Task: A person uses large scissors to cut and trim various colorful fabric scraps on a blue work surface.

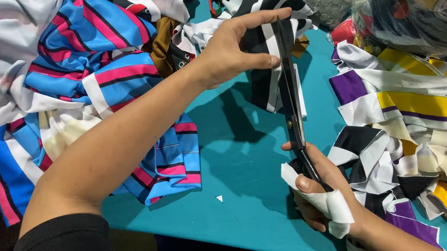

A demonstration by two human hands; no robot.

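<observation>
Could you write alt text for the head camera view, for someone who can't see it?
A person's right hand, wrapped in white cloth strips, works long black scissors into a black-and-white striped fabric piece held up by the left hand. Heaps of colourful striped fabric scraps crowd the teal table.

Bright, even overhead light fills the scene. The left forearm [116,139] throws a soft dark shadow on the teal table [236,203]. Focus is sharp centrally; edges bow slightly.
</observation>
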